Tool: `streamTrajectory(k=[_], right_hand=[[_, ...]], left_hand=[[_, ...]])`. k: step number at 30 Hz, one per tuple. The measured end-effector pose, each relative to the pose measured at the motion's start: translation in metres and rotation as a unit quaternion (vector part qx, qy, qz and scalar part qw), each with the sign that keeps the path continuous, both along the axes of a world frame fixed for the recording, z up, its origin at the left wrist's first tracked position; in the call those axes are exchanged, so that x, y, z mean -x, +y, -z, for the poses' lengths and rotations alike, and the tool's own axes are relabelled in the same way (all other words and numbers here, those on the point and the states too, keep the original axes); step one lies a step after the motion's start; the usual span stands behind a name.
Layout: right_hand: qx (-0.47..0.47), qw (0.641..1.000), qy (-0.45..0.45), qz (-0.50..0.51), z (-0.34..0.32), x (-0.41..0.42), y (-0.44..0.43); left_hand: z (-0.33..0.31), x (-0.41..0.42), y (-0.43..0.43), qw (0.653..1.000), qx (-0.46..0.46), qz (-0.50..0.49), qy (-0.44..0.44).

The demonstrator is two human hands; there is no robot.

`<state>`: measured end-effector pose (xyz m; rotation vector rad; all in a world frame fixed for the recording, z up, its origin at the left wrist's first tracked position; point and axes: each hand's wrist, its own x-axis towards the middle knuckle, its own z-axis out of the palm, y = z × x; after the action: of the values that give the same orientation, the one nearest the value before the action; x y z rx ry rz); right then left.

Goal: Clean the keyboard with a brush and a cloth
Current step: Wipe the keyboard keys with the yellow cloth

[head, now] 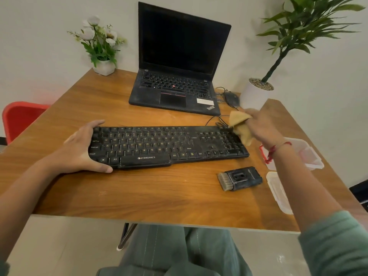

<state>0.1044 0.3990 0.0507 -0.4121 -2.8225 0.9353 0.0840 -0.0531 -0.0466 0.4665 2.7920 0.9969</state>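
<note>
The dusty black plastic keyboard [169, 144] lies on the wood-grain table [139, 192]. The left hand [79, 150] clasps its end; the right hand [260, 126] clutches a crumpled tan cloth [241, 126], seemingly touching the numpad corner.

The right hand [260, 126] is blurry, and the cloth [241, 127] hides the far right corner of the keyboard [159, 144]

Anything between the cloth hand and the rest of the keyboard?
Nothing visible on the keys. The right hand holds the cloth at the right end of the keyboard; only the left hand, gripping the left end, covers that edge.
</note>
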Motion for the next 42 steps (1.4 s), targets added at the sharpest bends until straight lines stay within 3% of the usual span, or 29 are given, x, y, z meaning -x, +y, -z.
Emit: streamTrajectory(k=[4,7,9,14,20,27,32,35,38,42], right_hand=[[-0.166,0.977,-0.106,-0.087,0.041,0.0,-0.024],[-0.223,0.969,-0.105,-0.024,0.061,0.0,-0.043],[-0.215,0.97,-0.108,-0.021,0.061,-0.003,-0.067],[-0.148,0.974,-0.081,-0.152,0.053,-0.028,-0.095],[-0.262,0.958,-0.113,0.004,0.043,-0.018,-0.045],[-0.121,0.983,-0.089,-0.11,0.051,-0.025,-0.084],[-0.231,0.966,-0.117,0.011,0.043,-0.015,-0.04],[-0.211,0.97,-0.119,-0.028,0.053,-0.015,-0.065],[-0.107,0.986,-0.089,-0.096,0.048,-0.024,-0.093],[0.034,0.974,-0.12,-0.186,0.032,-0.037,-0.099]], left_hand=[[0.003,0.001,-0.001,1.0,0.007,-0.005,0.001],[0.005,0.001,-0.002,1.0,0.011,-0.006,0.001],[0.005,0.001,-0.002,1.0,0.01,-0.007,0.003],[0.005,0.002,-0.002,1.0,0.007,-0.003,0.003],[0.006,0.002,-0.003,1.0,0.005,0.001,0.005],[0.006,0.002,-0.003,1.0,0.007,-0.001,0.007],[0.005,0.002,-0.002,1.0,0.014,-0.003,0.001],[0.005,0.002,-0.002,1.0,0.017,-0.005,0.005],[0.003,0.002,0.0,1.0,0.018,-0.003,0.004],[0.003,0.001,-0.001,1.0,0.019,-0.005,0.001]])
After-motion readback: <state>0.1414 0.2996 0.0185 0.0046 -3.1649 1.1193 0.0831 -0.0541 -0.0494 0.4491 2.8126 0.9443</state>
